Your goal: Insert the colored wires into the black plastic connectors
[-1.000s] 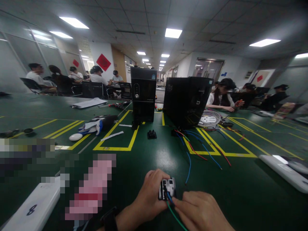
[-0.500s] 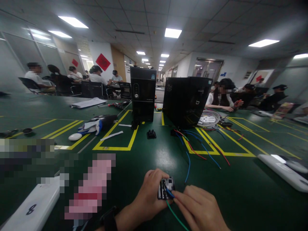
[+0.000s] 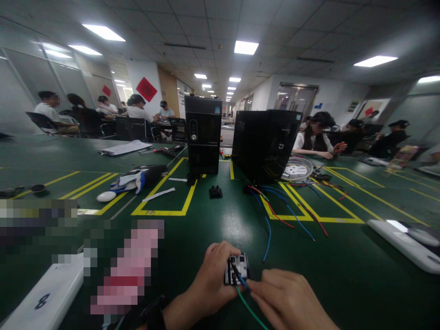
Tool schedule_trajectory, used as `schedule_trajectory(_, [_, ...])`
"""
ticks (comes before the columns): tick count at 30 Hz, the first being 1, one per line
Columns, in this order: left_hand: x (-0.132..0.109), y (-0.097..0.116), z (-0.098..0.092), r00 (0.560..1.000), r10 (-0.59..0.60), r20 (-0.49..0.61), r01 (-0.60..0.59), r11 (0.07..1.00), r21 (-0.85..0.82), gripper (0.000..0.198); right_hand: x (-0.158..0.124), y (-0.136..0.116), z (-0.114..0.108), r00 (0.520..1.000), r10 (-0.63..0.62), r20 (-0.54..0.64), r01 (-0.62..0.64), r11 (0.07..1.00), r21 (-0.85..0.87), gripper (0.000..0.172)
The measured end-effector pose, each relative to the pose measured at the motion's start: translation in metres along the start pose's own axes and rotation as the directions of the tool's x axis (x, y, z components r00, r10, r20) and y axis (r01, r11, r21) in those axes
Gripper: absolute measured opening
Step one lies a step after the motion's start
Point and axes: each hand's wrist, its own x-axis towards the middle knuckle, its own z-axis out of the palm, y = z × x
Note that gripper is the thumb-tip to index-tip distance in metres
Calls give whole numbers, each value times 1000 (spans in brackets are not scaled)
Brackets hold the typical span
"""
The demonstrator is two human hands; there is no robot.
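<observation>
1. The left hand (image 3: 211, 279) grips a small socket module (image 3: 237, 269), its fingers curled around the module's left side.
2. The right hand (image 3: 288, 305) pinches a blue wire (image 3: 241, 280) between thumb and fingertip, right at the module's lower edge.
3. A green wire (image 3: 250, 311) runs down from the module, under the right hand.
4. Both hands are low over the green table (image 3: 343, 275).

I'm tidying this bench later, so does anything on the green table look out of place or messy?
Yes. Loose red and blue wires sprawl across the yellow floor-style tape lines beside the black computer tower, untidy rather than bundled. A white fan grille lies flat next to it, detached. Nothing looks spilled or broken.
</observation>
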Motion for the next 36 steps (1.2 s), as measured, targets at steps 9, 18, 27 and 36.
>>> schedule_trajectory(9, [-2,1,-2,1000,22,2,-22,999,-25,47,-1,5,-3,974,68,-215,-54,996,69,22])
schedule_trajectory(18, [0,3,-4,999,-28,21,29,999,-21,50,-14,17,-29,648,212,-732,-318,948,-6,21])
schedule_trajectory(27, [0,4,-4,998,-51,26,51,999,-17,51,-42,92,-28,832,544,-113,-546,837,7,23])
schedule_trajectory(36, [-1,6,-5,998,-50,30,50,999,-11,48,-94,145,-44,537,832,141,-825,553,-119,31])
